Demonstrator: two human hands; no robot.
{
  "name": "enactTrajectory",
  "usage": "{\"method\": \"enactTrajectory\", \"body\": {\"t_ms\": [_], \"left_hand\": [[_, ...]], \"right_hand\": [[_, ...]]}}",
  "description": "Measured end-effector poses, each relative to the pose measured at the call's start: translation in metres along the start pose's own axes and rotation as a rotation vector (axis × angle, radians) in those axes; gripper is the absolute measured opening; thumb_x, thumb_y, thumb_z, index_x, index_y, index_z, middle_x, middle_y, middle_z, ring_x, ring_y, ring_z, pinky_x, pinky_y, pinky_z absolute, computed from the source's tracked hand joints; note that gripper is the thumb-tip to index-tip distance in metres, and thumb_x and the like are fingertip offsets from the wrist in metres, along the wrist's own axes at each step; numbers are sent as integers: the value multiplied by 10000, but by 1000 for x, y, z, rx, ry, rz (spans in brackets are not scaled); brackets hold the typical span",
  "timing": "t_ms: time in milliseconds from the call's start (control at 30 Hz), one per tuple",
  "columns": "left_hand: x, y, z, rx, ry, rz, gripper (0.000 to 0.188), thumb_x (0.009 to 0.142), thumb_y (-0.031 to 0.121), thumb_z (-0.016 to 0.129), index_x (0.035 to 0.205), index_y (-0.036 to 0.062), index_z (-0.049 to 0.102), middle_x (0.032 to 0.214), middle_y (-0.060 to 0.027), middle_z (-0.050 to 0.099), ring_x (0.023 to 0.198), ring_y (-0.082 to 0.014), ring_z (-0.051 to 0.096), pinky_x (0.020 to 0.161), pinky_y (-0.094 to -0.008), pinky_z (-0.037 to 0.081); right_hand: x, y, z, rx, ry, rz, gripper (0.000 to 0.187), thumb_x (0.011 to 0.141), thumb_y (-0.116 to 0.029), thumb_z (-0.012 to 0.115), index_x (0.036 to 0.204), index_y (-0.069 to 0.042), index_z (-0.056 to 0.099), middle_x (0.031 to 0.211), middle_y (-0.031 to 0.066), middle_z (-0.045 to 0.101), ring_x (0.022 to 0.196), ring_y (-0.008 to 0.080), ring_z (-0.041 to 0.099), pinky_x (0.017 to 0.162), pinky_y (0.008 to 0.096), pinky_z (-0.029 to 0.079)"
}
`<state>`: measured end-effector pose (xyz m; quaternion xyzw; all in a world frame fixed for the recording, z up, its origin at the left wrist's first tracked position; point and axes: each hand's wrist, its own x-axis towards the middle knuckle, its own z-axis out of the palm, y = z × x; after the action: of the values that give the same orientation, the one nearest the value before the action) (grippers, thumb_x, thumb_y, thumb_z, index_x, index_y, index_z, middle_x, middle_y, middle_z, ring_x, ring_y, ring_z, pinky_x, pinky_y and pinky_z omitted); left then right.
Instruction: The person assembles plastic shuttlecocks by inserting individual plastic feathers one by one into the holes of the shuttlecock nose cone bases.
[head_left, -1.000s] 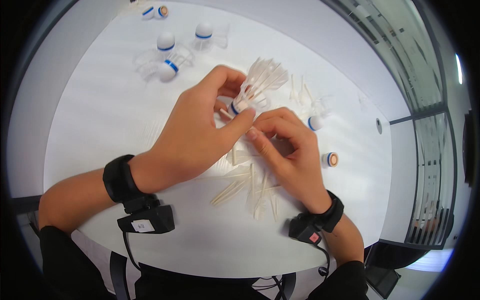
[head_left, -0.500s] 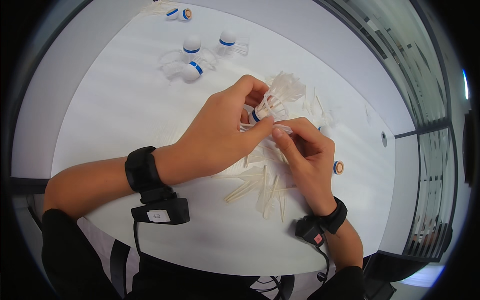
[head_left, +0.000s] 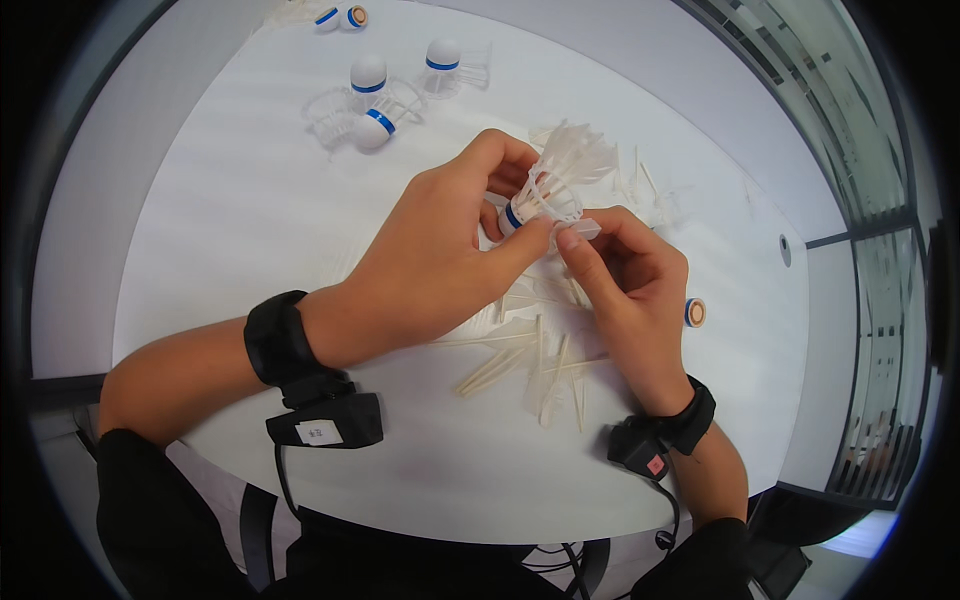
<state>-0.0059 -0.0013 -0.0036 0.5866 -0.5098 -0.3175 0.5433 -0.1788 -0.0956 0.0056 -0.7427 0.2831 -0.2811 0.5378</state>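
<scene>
My left grip [head_left: 430, 250] is clamped round the shuttlecock [head_left: 558, 180], mid-surface [head_left: 450, 490], beyond the stems [head_left: 494, 371]; my right grip [head_left: 638, 275] pinches a feather [head_left: 584, 229] at its near-right side: pressing too hard could bend it

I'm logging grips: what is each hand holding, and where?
Left hand: shuttlecock, near its blue-banded base. Right hand: pale feather-like piece, pinched between thumb and fingers; exact part unclear.
</scene>
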Motion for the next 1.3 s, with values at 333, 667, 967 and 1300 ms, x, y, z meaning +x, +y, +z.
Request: {"method": "enactTrajectory", "body": {"t_ms": [333, 667, 967, 1300], "left_hand": [[0, -1, 0, 54, -10, 24, 344, 939, 53, 676, 1253, -8, 551, 1170, -59, 646, 1070, -120, 595, 815, -245, 471], [-1, -3, -1, 45, -10, 19, 385, 932, 31, 664, 1287, -19, 524, 1206, -73, 636, 1072, -130, 600, 856, -255, 478], [1, -1, 2, 15, 25, 1, 391, 938, 25, 688, 1274, -27, 495, 1199, -85, 619, 1087, -131, 599, 863, -259, 496], [3, -10, 3, -38, 73, 118, 419, 935, -10, 691, 1301, -7, 486, 1245, -92, 599, 1145, -156, 607, 903, -274, 510]], "right_hand": [[0, -2, -1, -18, -15, 13, 133, 916, -116, 747, 982, -8, 707, 798, -27, 625, 730, 48, 507, 639, 219, 387], [1, 3, 2, -44, 3, -12, 152, 905, -137, 750, 986, -12, 717, 756, -27, 604, 710, 56, 499, 622, 223, 369], [4, 8, 0, 48, 71, -70, 139, 921, -139, 744, 980, -15, 724, 778, -37, 627, 727, 40, 522, 639, 205, 387], [3, 0, 0, 200, 204, -12, 149, 1007, -166, 644, 1043, -26, 681, 857, 4, 662, 699, 56, 554, 627, 208, 432]]}}
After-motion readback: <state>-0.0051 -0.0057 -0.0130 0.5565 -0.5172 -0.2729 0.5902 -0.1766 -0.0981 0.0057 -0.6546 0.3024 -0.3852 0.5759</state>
